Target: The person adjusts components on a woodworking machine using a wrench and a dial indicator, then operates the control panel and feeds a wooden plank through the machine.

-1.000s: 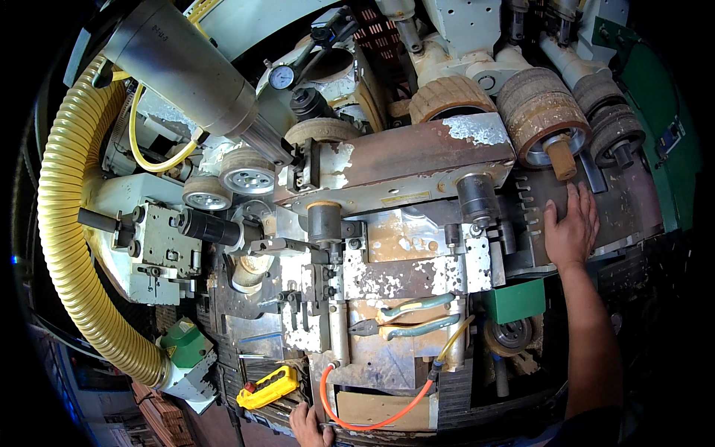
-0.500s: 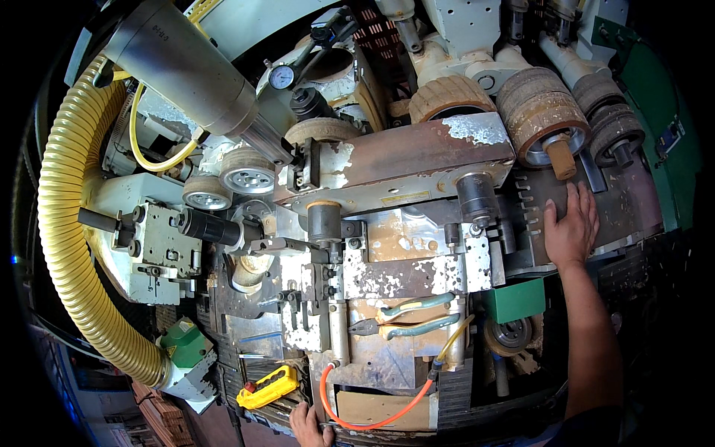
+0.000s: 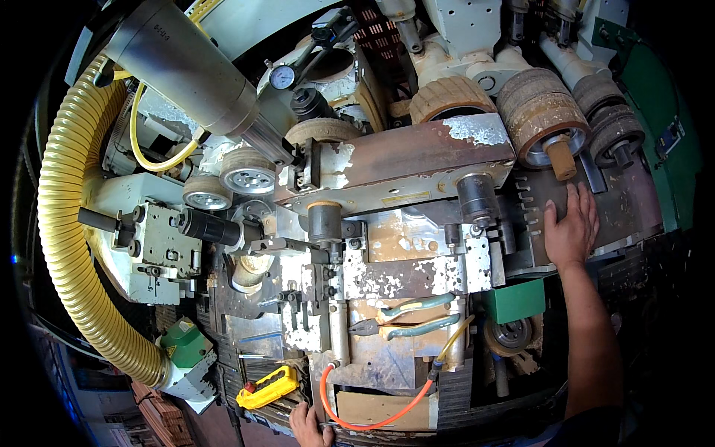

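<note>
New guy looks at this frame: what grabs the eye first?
Probably the ribbed yellow hose curving down the left edge, then the row of worn feed rollers at upper right. The right hand lies flat on the machine bed just below those rollers, while the left hand sits at the bottom edge beside a yellow handheld tool.

Two hands: right hand [image 3: 570,227], left hand [image 3: 309,425]. One yellow corrugated hose [image 3: 67,246]. One pair of green-handled pliers [image 3: 406,316]. One orange hose [image 3: 372,413]. One round pressure gauge [image 3: 282,77]. One yellow handheld controller [image 3: 268,387]. One green box [image 3: 516,299]. Roughly four ribbed feed rollers at top, e.g. [image 3: 540,112].
</note>
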`<state>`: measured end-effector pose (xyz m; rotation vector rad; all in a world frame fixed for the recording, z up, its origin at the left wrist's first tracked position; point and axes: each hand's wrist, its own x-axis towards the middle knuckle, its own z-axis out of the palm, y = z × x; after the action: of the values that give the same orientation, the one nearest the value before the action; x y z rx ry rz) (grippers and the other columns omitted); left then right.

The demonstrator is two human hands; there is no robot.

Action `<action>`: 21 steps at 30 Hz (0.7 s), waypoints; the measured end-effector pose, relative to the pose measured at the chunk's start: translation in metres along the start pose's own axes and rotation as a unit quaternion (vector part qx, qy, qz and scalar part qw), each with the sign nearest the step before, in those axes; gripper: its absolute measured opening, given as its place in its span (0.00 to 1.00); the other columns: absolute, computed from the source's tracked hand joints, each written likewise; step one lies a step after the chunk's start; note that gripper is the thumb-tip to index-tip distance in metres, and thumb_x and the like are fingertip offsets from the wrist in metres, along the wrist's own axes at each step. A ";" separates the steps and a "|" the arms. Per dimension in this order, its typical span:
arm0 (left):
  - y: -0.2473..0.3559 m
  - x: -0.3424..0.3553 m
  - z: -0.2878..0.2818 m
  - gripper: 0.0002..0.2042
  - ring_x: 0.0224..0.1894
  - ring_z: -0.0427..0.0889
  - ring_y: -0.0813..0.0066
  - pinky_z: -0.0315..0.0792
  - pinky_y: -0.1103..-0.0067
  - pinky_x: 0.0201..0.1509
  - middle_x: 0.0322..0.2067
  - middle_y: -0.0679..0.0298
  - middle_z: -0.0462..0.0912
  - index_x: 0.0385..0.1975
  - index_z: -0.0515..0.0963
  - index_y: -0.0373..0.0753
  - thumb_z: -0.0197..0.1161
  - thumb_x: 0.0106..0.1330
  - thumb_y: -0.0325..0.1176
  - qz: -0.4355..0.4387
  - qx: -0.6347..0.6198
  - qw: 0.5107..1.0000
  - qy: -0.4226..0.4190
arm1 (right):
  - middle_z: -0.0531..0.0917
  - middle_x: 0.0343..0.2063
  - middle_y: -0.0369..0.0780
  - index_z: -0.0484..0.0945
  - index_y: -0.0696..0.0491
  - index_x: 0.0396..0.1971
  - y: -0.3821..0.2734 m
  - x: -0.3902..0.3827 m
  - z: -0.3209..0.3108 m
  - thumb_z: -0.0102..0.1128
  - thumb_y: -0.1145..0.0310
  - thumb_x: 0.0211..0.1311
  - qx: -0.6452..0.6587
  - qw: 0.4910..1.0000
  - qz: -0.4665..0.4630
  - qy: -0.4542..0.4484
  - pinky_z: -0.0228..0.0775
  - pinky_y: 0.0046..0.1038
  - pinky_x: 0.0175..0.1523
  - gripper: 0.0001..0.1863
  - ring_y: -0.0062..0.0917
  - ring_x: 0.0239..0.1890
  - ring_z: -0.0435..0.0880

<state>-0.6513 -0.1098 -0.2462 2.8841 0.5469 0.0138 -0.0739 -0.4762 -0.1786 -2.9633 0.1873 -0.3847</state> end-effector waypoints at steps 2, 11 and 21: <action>0.000 0.000 0.000 0.32 0.67 0.65 0.33 0.55 0.46 0.71 0.67 0.36 0.66 0.67 0.68 0.29 0.55 0.72 0.49 0.000 -0.002 1.000 0.001 | 0.62 0.76 0.44 0.68 0.51 0.71 -0.001 -0.001 0.000 0.56 0.50 0.71 0.001 1.000 0.001 -0.001 0.42 0.49 0.80 0.34 0.38 0.80 0.53; 0.007 0.006 -0.005 0.32 0.65 0.66 0.32 0.57 0.46 0.70 0.66 0.36 0.67 0.66 0.69 0.29 0.54 0.73 0.50 0.005 -0.003 1.000 0.016 | 0.62 0.75 0.44 0.68 0.51 0.71 0.000 -0.001 0.000 0.56 0.50 0.71 0.000 1.000 -0.001 0.002 0.44 0.49 0.80 0.33 0.38 0.79 0.54; 0.004 0.003 -0.002 0.31 0.66 0.66 0.33 0.57 0.47 0.71 0.66 0.36 0.67 0.66 0.69 0.30 0.55 0.73 0.49 0.005 0.000 1.000 0.018 | 0.62 0.75 0.44 0.69 0.52 0.71 0.000 0.000 0.002 0.57 0.51 0.70 0.002 1.000 -0.001 0.004 0.43 0.48 0.80 0.33 0.38 0.79 0.54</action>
<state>-0.6471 -0.1116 -0.2440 2.8916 0.5383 0.0671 -0.0736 -0.4763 -0.1802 -2.9596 0.1847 -0.3954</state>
